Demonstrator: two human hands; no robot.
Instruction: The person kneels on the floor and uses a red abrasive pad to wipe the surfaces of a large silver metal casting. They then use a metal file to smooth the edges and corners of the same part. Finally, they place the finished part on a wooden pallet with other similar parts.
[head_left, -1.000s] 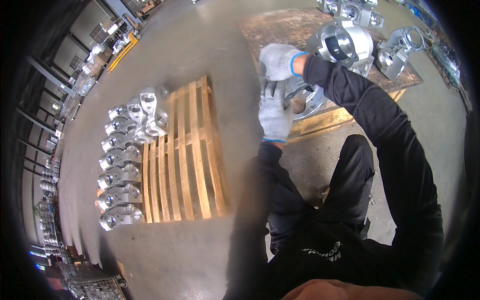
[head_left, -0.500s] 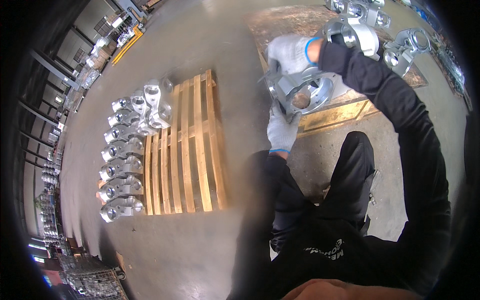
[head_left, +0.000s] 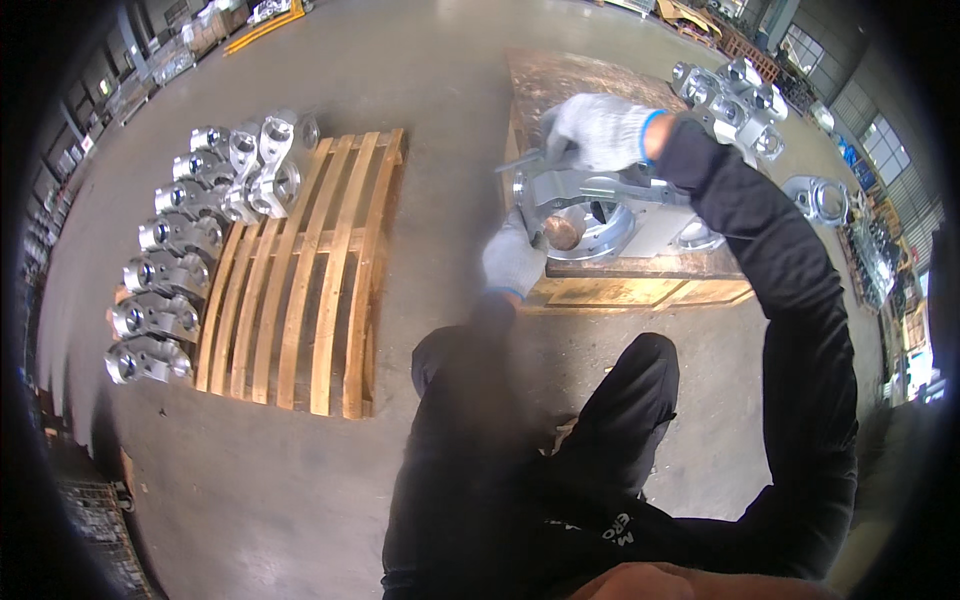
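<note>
A silvery machined metal casting (head_left: pixel 590 187) with a large round ring rests at the near left of a wooden box-like bench. My left hand (head_left: pixel 515 262), in a grey-white knit glove, grips the casting's left end from the near side. Above the same end is my right hand (head_left: pixel 598 132), gloved alike, fingers closed round a thin grey rod-like tool (head_left: pixel 520 162). The tool's tip points left, close to the casting's end; whether it touches cannot be made out. My right forearm hides part of the castings behind.
More castings (head_left: pixel 735 105) stand on the bench's (head_left: pixel 560 75) far right. To the left, a slatted wooden pallet (head_left: pixel 300 290) on the concrete floor carries several castings (head_left: pixel 165 270) along its left and far side. Another ring-shaped casting (head_left: pixel 820 200) lies right of my arm.
The view has swung, shifting the pallet and bench left in the picture. My right hand still holds the tool by the casting's left end; my left hand keeps its grip there.
</note>
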